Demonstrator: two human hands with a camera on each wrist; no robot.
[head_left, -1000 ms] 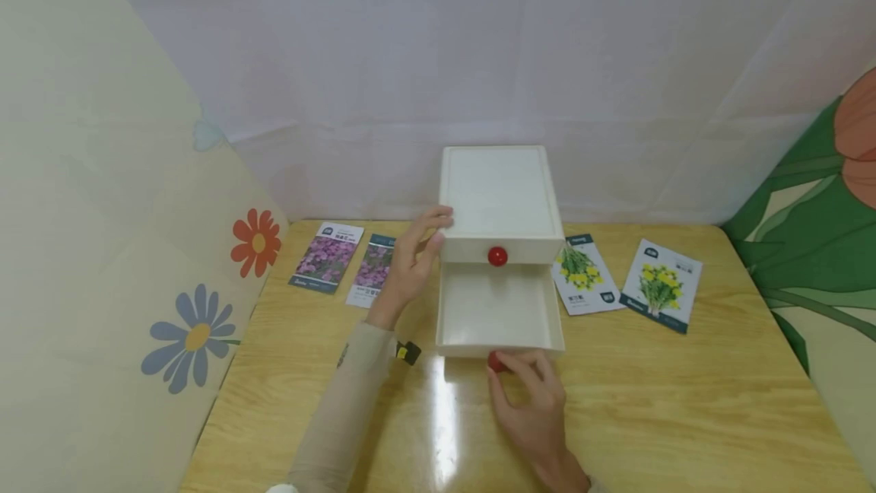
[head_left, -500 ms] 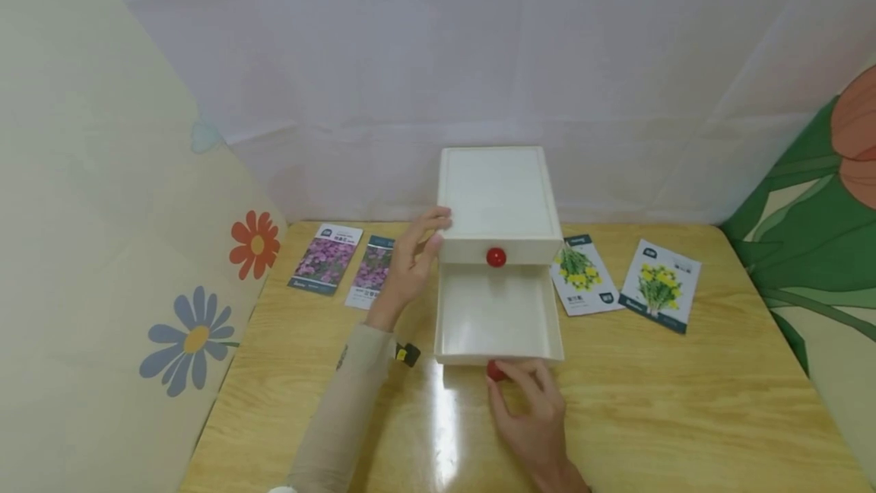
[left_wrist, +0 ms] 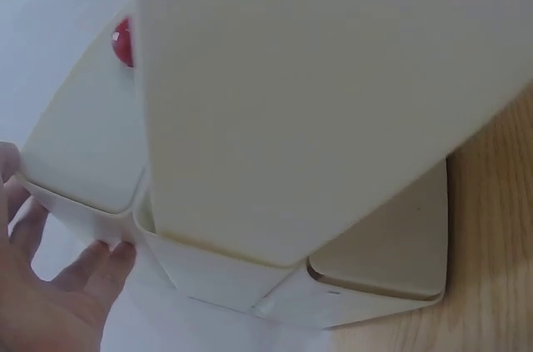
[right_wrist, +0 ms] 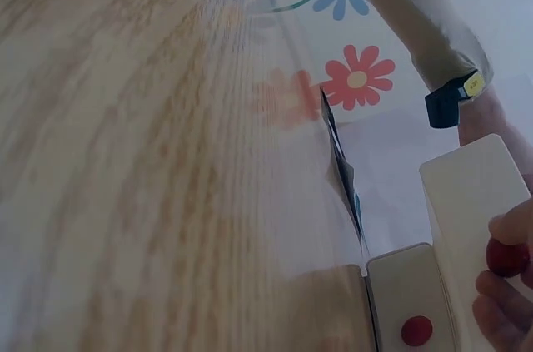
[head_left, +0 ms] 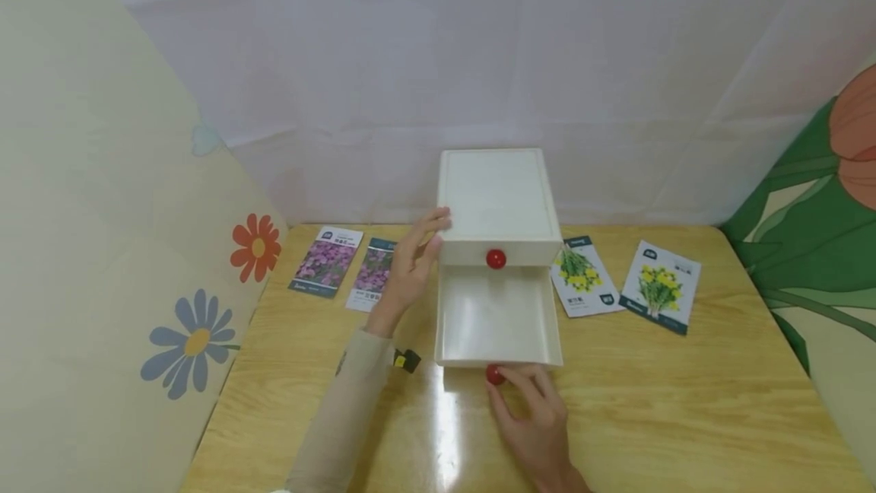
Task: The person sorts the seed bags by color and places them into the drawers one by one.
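Note:
A white drawer cabinet [head_left: 497, 192] stands toward the back of the table. A lower drawer [head_left: 499, 318] is pulled well out toward me, its inside bare. My right hand [head_left: 537, 421] pinches this drawer's red knob [head_left: 494, 375] between thumb and fingers. On the cabinet's left side, my left hand [head_left: 409, 268] rests its fingers against the top edge and the side wall. The left wrist view shows these fingers [left_wrist: 112, 265] touching the white wall. Above the pulled drawer, a shut drawer carries a red knob [head_left: 496, 259]; another red knob [right_wrist: 416, 331] sits underneath in the right wrist view.
Two packets with purple flowers lie left of the cabinet, a full one [head_left: 325, 261] and one [head_left: 372, 272] partly behind my left hand. Two packets with yellow flowers, [head_left: 582, 276] nearer and a packet [head_left: 660, 287] farther right, lie opposite. A pale cloth [head_left: 383, 97] hangs behind the table.
The drawer has slid slightly farther out toward me, with my right hand drawing back on its knob. My left hand keeps its place on the cabinet.

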